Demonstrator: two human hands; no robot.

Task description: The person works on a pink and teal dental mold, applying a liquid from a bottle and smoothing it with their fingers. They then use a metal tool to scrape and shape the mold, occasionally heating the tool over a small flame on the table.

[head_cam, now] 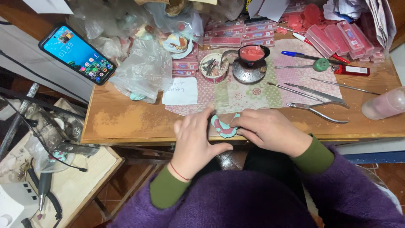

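Both hands meet at the near edge of a wooden table (126, 122) around a small horseshoe-shaped model (224, 126), pink with pale turquoise parts. My left hand (195, 141) cups it from the left, thumb stretched under it. My right hand (270, 128) pinches its right side with fingertips. A red string circles my left wrist. Green cuffs and purple sleeves cover my arms.
Metal pliers (322, 110) and several thin metal tools (308, 90) lie on a patterned cloth (236, 95) at the right. Behind stand a small burner with a red-filled dish (251, 57), a cup of bits (214, 67), pink boxes (240, 33), plastic bags (143, 69), a lit phone (78, 54), a paper note (180, 90), a pink bottle (384, 103).
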